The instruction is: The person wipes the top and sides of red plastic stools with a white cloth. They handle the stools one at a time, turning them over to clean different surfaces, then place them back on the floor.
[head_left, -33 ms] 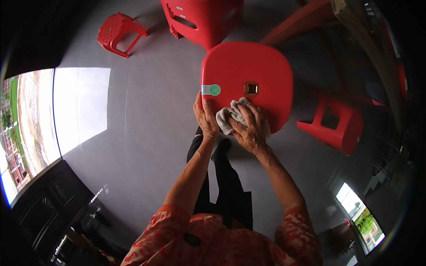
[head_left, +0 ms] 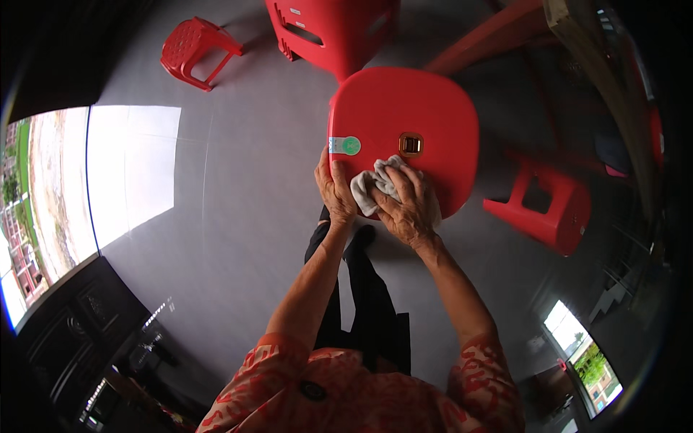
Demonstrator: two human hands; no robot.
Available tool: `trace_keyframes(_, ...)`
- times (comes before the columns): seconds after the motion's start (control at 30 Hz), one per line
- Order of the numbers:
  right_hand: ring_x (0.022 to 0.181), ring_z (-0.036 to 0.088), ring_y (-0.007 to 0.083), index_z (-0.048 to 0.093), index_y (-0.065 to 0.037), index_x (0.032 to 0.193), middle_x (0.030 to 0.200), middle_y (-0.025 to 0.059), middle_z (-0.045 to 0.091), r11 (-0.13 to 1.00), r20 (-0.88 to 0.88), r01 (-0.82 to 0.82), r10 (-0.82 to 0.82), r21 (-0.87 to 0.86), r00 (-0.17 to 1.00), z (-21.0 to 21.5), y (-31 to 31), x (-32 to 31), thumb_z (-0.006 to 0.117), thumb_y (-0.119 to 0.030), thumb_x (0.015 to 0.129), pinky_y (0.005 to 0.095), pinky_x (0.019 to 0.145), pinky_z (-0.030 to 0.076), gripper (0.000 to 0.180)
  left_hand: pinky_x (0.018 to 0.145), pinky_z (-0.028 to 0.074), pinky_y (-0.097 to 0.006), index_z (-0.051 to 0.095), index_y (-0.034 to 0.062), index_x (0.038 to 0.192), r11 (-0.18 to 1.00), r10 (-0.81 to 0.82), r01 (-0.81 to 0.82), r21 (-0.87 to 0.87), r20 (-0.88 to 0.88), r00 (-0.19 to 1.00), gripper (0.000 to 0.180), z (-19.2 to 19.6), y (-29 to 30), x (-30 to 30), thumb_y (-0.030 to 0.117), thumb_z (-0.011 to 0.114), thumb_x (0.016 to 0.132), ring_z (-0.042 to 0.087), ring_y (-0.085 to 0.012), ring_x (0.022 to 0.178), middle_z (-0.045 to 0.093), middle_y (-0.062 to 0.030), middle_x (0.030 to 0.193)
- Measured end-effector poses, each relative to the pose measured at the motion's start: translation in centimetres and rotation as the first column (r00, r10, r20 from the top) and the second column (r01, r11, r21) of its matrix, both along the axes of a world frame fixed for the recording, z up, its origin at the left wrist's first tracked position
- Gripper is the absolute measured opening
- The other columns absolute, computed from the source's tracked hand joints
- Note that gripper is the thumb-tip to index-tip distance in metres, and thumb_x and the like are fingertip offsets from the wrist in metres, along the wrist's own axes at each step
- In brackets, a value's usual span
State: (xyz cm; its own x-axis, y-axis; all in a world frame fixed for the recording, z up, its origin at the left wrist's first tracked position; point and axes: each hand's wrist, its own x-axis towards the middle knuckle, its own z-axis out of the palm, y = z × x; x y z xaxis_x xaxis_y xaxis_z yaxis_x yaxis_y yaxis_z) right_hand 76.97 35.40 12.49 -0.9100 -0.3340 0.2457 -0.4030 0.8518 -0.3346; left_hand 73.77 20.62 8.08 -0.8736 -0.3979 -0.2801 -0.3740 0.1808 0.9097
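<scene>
A red plastic stool (head_left: 426, 101) stands in front of me, its square seat facing up, with a green sticker near its left edge and a small slot in the middle. My left hand (head_left: 335, 191) grips the seat's near left edge. My right hand (head_left: 408, 209) presses a crumpled grey-white cloth (head_left: 368, 189) flat against the near part of the seat. My dark-trousered legs show beneath my forearms.
Another red stool (head_left: 543, 209) lies on its side to the right. A small red stool (head_left: 193, 49) sits at the far left and a larger red one (head_left: 332, 29) at the top. A dark cabinet (head_left: 72, 332) stands at lower left beside a bright doorway (head_left: 130, 166).
</scene>
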Motion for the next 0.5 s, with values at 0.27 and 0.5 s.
trace_keyframes(0.27, 0.127, 0.038, 0.0259, 0.067, -0.026, 0.116, 0.137, 0.0015, 0.044, 0.995, 0.023, -0.089, 0.09, -0.032, 0.996, 1.5, -2.4, -10.5, 0.071, -0.036, 0.079, 0.0468, 0.104, 0.037, 0.039, 0.109, 0.032, -0.036, 0.045, 0.0041, 0.138, 1.0, -0.012, 0.012, -0.001, -0.043, 0.999, 0.053, 0.6, -0.1, -0.2, 0.041, 0.037, 0.101, 0.041, -0.0265, 0.13, 0.047, -0.0167, 0.137)
trace_keyframes(0.5, 0.122, 0.045, 0.0265, 0.063, -0.028, 0.124, 0.136, 0.0019, 0.048, 0.985, -0.151, 0.146, -0.132, 0.088, 0.98, 0.2, -3.5, -17.6, 0.061, -0.036, 0.087, 0.0425, 0.1, 0.04, 0.037, 0.108, 0.031, -0.04, 0.044, 0.0041, 0.139, 1.0, 0.004, -0.004, 0.024, -0.027, 1.0, 0.054, 0.4, 0.2, 0.0, 0.041, 0.038, 0.1, 0.042, -0.0318, 0.126, 0.045, -0.0187, 0.133)
